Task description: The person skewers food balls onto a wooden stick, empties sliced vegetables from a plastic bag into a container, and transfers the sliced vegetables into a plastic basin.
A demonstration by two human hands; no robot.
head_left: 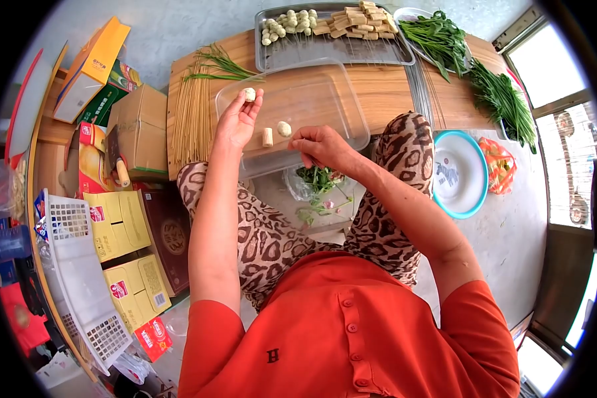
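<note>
While a pale, speckled, round ball is gripped between the thumb and fingertips of the left hand, left of the frame's upper centre, the bent fingers of the right hand are curled toward the palm near the centre; whether anything thin is pinched there cannot be told. The ball is held high at the fingertips, probably so that most of its surface is left exposed. Between the hands, a second pale round ball and a short tan cylindrical roll are laid in a clear, rectangular plastic tub, seemingly set close to the lap so that both pieces can be reached by either hand. Along the left end of the brown wood-grain tabletop, thin straw-coloured sticks are lined up lengthwise, perhaps so that they can be picked out singly. At the top of the frame, clustered pale balls and stacked tan rolls are grouped by kind on a silver metal tray, probably to avoid mixing.
</note>
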